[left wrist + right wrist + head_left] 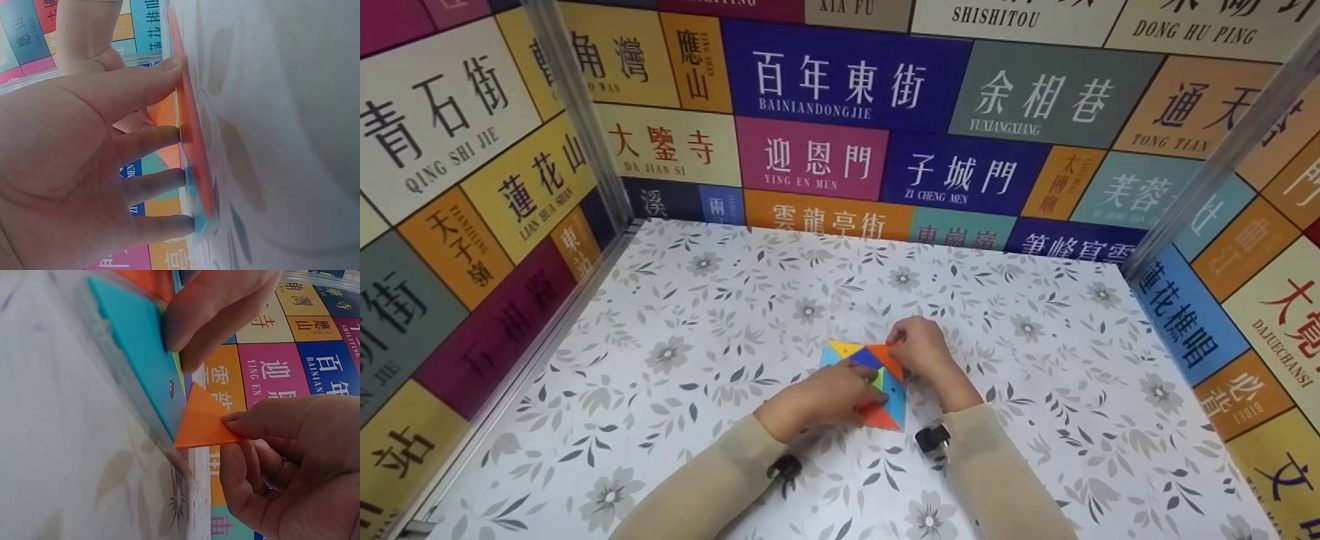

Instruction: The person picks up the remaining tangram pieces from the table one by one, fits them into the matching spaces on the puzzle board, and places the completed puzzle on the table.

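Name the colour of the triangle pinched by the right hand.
Orange triangle, pinched by the right hand; clearest in the right wrist view.

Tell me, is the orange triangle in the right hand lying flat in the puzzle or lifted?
Lifted at one side: the right hand pinches the orange triangle, which tilts above the blue piece.

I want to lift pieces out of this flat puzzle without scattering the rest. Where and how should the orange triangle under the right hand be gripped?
Probably by its free corner, from the far side where the right hand is. The orange triangle is thin and already tilted up off the tray, so a thumb-and-fingertip pinch on that raised edge fits. The left hand presses the other pieces flat.
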`<state>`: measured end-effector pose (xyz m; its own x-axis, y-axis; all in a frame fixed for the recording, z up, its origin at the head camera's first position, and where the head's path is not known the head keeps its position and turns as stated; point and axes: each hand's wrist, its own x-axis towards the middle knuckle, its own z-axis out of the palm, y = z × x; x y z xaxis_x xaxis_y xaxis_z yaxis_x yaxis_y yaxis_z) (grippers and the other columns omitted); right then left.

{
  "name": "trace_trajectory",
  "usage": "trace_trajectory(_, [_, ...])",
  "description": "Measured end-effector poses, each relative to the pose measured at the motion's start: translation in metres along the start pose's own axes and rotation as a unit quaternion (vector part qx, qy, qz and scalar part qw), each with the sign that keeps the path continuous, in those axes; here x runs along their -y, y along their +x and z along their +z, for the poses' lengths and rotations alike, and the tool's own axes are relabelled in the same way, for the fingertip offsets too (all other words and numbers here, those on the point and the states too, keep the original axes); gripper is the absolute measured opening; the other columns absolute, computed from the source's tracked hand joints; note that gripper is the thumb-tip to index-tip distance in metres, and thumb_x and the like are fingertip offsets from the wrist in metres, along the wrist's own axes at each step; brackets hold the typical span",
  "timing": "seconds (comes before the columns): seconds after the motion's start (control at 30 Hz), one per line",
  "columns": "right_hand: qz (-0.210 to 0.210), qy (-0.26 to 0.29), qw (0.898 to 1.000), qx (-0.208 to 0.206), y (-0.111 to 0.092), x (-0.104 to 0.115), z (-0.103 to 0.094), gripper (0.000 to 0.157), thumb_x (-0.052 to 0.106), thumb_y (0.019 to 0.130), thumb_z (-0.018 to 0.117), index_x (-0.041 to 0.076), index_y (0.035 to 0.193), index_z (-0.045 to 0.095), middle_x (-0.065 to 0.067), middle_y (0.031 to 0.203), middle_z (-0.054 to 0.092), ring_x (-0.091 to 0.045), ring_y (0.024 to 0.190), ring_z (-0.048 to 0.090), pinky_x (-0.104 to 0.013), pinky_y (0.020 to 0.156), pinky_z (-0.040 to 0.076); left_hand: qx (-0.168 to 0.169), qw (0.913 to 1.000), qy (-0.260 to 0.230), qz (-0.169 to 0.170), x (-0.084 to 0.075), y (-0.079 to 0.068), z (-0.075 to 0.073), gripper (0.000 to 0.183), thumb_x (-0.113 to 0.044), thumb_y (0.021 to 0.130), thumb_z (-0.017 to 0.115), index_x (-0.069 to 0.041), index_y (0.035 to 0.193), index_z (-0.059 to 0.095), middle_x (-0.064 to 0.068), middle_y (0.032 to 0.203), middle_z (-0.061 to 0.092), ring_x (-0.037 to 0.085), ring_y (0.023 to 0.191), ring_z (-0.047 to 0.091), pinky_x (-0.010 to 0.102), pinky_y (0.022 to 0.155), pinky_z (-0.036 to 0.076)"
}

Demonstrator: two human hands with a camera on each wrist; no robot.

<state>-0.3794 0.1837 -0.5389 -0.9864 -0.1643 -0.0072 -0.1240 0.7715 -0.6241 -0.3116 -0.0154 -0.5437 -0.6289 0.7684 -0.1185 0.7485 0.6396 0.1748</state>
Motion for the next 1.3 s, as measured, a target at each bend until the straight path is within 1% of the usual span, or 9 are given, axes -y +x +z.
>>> trace_trajectory(0.1, [-0.008,-0.020,1.000,-0.010,-0.002,0.005,0.002,0.013,-0.003,0.079,0.072,0.009,0.074,0.073,-0.003,0.072,0.066,-0.018,0.064,0.058,-0.026,0.056,0.046,-0.002,1.0000,-0.001,0.001,0.000,-0.001,0.001,0.043,-0.020,0.098,0.076,-0.031,0.139,0.071,-0.004,0.137,0.073,0.023,0.151,0.049,0.041,0.120,0.046])
trace_trajectory(0.3, [-0.026,-0.053,0.998,-0.018,-0.005,0.012,0.006,0.014,-0.002,0.082,0.073,0.009,0.075,0.072,-0.005,0.075,0.066,-0.023,0.073,0.059,-0.029,0.062,0.048,-0.020,0.9996,0.006,0.019,0.001,-0.003,0.000,0.035,-0.017,0.098,0.075,-0.029,0.131,0.075,-0.004,0.112,0.079,0.024,0.145,0.051,0.038,0.110,0.051])
trace_trajectory(0.37, [-0.027,-0.057,0.998,-0.017,-0.005,0.012,0.007,0.013,-0.003,0.082,0.073,0.009,0.076,0.072,-0.006,0.077,0.066,-0.023,0.074,0.060,-0.030,0.062,0.048,-0.023,0.9995,0.010,0.022,0.001,-0.003,0.000,0.035,-0.017,0.097,0.076,-0.029,0.130,0.075,-0.004,0.110,0.079,0.024,0.143,0.051,0.037,0.109,0.051])
trace_trajectory(0.5, [-0.022,-0.056,0.998,-0.017,-0.003,0.008,0.005,0.013,-0.003,0.081,0.073,0.009,0.077,0.073,-0.006,0.079,0.068,-0.023,0.076,0.060,-0.031,0.064,0.050,-0.026,0.9992,0.014,0.026,0.001,-0.004,0.000,0.033,-0.017,0.097,0.077,-0.028,0.128,0.075,-0.004,0.111,0.079,0.025,0.142,0.053,0.038,0.110,0.051])
trace_trajectory(0.67, [-0.006,-0.040,0.999,-0.009,0.000,0.001,0.003,0.010,-0.002,0.080,0.073,0.008,0.079,0.074,-0.007,0.082,0.069,-0.024,0.077,0.060,-0.031,0.066,0.051,-0.025,0.9990,0.020,0.032,0.000,-0.004,-0.002,0.033,-0.019,0.097,0.077,-0.028,0.129,0.074,-0.005,0.112,0.080,0.027,0.148,0.050,0.040,0.117,0.048])
trace_trajectory(0.8, [0.005,-0.033,0.999,-0.003,0.003,-0.003,0.004,0.006,0.001,0.084,0.077,0.007,0.084,0.075,-0.008,0.083,0.068,-0.024,0.077,0.060,-0.030,0.066,0.049,-0.018,0.9995,0.012,0.023,0.000,-0.004,-0.003,0.037,-0.020,0.098,0.077,-0.028,0.134,0.073,-0.004,0.122,0.079,0.028,0.154,0.045,0.043,0.123,0.043])
trace_trajectory(0.93, [0.018,-0.031,0.999,0.009,0.005,-0.008,0.005,0.006,0.004,0.088,0.079,0.008,0.087,0.075,-0.007,0.084,0.067,-0.022,0.077,0.061,-0.028,0.065,0.049,-0.008,0.9998,0.002,0.016,0.001,-0.004,-0.003,0.041,-0.021,0.099,0.076,-0.030,0.139,0.071,-0.004,0.129,0.077,0.027,0.155,0.044,0.043,0.123,0.043])
trace_trajectory(1.1, [0.034,-0.022,0.999,0.030,0.005,-0.014,0.004,0.004,0.005,0.090,0.078,0.007,0.091,0.075,-0.007,0.084,0.067,-0.019,0.072,0.062,-0.027,0.061,0.049,0.005,0.9999,-0.007,0.007,0.000,-0.004,-0.003,0.045,-0.022,0.100,0.075,-0.030,0.144,0.068,-0.005,0.137,0.074,0.026,0.156,0.042,0.043,0.124,0.042])
trace_trajectory(1.3, [0.062,0.005,0.997,0.041,0.005,-0.015,0.002,0.006,0.007,0.091,0.079,0.007,0.096,0.077,-0.008,0.089,0.071,-0.018,0.068,0.064,-0.026,0.058,0.052,0.005,0.9998,-0.018,-0.002,-0.002,-0.004,-0.004,0.046,-0.021,0.100,0.076,-0.030,0.144,0.068,-0.006,0.141,0.072,0.026,0.158,0.039,0.045,0.127,0.039])
